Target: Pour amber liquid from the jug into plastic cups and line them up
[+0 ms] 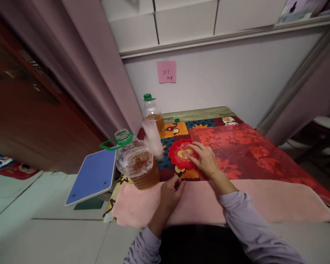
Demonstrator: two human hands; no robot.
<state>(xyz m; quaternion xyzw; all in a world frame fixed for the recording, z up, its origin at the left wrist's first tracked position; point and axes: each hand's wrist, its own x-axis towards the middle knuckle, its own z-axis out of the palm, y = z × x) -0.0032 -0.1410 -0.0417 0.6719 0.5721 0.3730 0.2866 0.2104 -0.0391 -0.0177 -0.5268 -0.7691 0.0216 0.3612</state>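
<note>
Right hand [207,161] nearer: fingers part-spread at 1 clear cup [184,152], frame centre, cup left of palm over red dish [172,155]; grip, axis unclear. Left hand [169,194], lower centre: curled closed.

Clear plastic cup [186,151], see-thru w/ round rim, sits in a scallop-edged red dish [174,155] flat on patterned tablecloth [169,173].

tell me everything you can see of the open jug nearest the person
The open jug is clear, seemingly plastic, with a ribbed lower body and an uncapped round neck. A green handle encircles the neck and juts left. Amber-brown liquid partly fills it, with pale foam on top. It stands upright at the table's near left, by the pink cloth. Neither hand touches it; whether the stacked cups do is unclear.
</note>
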